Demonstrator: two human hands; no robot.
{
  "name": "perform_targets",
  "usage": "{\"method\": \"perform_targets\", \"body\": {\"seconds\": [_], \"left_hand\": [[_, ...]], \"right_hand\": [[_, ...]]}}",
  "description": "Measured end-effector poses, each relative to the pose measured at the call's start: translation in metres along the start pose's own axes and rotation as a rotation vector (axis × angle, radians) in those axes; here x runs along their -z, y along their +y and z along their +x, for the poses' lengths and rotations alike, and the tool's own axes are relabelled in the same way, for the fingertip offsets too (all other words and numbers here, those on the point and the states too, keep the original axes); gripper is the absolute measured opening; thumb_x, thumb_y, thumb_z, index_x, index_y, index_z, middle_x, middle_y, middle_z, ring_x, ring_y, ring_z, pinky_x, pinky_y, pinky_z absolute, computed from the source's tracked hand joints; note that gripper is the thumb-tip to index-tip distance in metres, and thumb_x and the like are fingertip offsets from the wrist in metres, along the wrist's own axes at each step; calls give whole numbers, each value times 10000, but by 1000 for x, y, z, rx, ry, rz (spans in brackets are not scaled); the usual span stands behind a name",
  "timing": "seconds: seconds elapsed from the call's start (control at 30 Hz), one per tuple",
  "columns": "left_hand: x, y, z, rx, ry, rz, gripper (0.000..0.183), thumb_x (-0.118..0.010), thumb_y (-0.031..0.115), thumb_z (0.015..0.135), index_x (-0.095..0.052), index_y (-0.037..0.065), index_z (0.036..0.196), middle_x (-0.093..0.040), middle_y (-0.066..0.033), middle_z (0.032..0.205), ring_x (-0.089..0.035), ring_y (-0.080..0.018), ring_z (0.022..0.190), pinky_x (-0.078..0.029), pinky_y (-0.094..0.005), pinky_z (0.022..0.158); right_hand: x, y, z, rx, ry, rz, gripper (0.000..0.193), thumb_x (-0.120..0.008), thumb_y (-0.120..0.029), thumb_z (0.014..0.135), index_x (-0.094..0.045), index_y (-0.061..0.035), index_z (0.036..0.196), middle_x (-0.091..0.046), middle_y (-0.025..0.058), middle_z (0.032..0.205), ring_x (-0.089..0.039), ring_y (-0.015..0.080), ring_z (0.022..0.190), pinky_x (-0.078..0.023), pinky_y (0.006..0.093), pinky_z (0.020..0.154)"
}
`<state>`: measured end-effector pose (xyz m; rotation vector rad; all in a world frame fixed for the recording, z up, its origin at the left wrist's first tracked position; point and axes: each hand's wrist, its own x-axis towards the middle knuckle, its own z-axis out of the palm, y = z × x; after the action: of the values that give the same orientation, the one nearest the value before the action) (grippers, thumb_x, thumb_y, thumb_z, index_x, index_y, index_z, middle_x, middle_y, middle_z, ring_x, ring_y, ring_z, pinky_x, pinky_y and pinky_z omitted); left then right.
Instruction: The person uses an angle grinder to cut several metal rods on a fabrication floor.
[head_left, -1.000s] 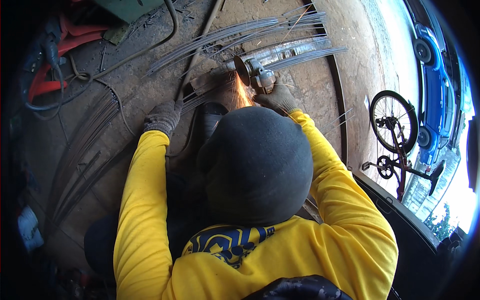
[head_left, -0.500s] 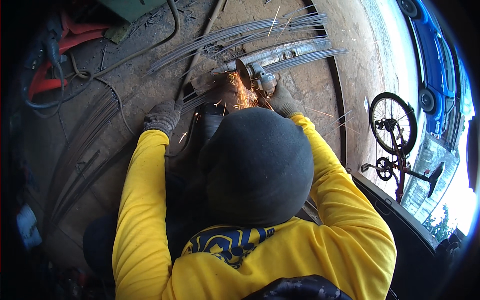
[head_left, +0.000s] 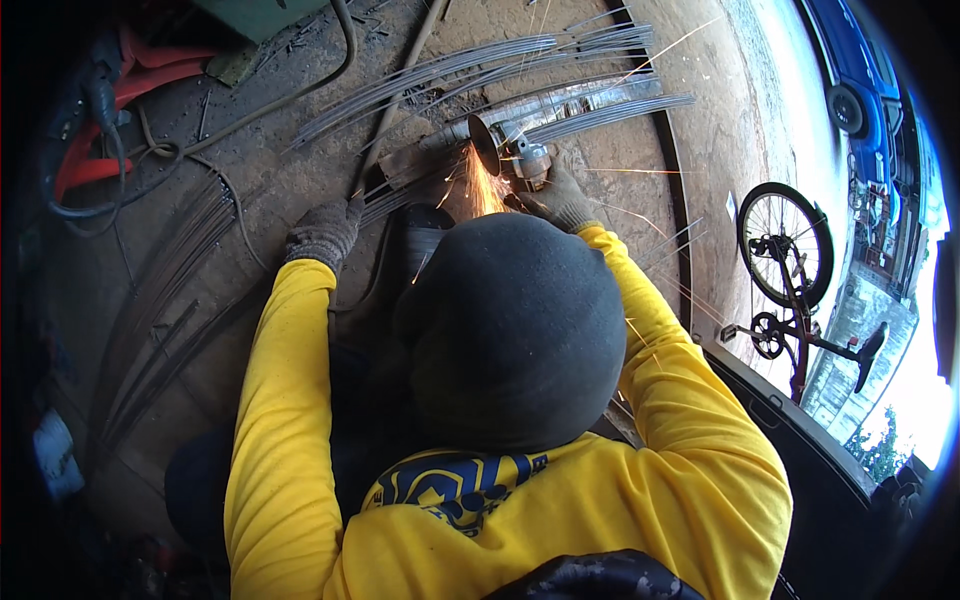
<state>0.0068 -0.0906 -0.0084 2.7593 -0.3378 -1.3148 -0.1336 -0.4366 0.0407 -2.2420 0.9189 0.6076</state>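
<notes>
My right hand (head_left: 562, 203), in a grey knit glove, is closed around an angle grinder (head_left: 530, 162). The grinder's disc (head_left: 484, 146) stands nearly upright over the rods, and orange sparks (head_left: 481, 190) spray from it toward me. In a matching glove, my left hand (head_left: 325, 234) is closed on a bundle of thin metal rods (head_left: 383, 206), to the left of the disc. A long metal bar (head_left: 585, 97) lies across the floor under the work. The point where disc meets metal is partly hidden by sparks. My dark-covered head hides the area just below.
More thin rods (head_left: 420, 78) lie beyond the bar, and a darker bundle (head_left: 165, 270) lies at left. A hose (head_left: 352, 45) and cables run across the floor near a red object (head_left: 80, 165). At right are a floor rail (head_left: 672, 170), a bicycle (head_left: 785, 248) and a blue vehicle (head_left: 848, 75).
The spark stream has shifted and looks denser, with streaks flying farther right. The grinder has moved very slightly; my left hand stays in place. The blue vehicle outside has shifted.
</notes>
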Motion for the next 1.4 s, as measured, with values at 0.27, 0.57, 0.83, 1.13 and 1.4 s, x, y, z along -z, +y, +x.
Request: {"method": "perform_targets", "body": {"seconds": [0.27,0.57,0.83,1.13,1.4], "left_hand": [[-3,1,0,-25,23,11,654,-326,577,1042,-682,71,1253,-648,-228,1299,-590,-431,1239,-452,-544,1065],[-1,-4,-2,-4,-15,4,653,-320,574,1045,-674,74,1268,-637,-226,1321,-580,-431,1253,-444,-544,1075],[0,-5,-2,-9,-2,18,664,-312,583,1045,-678,69,1254,-639,-228,1317,-580,-432,1253,-444,-544,1076],[6,1,-5,15,-32,24,684,-303,599,1044,-645,66,1302,-624,-229,1344,-575,-427,1267,-444,-534,1082],[3,1,-5,1,-15,31,662,-317,582,1049,-667,61,1261,-637,-234,1316,-586,-436,1242,-454,-543,1068]], "right_hand": [[6,-9,-5,-69,-4,-73,995,-866,-466,668,-442,12,1431,-661,293,1255,-648,433,1179,-515,468,1012],[9,-24,-7,-40,-39,-84,996,-864,-474,665,-439,3,1429,-663,288,1253,-650,432,1176,-515,461,1011],[6,-19,-15,-60,-29,-73,1016,-859,-427,665,-406,12,1461,-648,313,1262,-635,441,1198,-511,453,1016],[8,-21,-13,-36,-26,-8,985,-860,-426,654,-442,1,1437,-648,289,1280,-635,433,1202,-508,455,1025],[7,-22,-9,-19,-22,33,975,-868,-416,648,-452,-4,1428,-656,279,1273,-644,421,1190,-506,446,1028]]}}
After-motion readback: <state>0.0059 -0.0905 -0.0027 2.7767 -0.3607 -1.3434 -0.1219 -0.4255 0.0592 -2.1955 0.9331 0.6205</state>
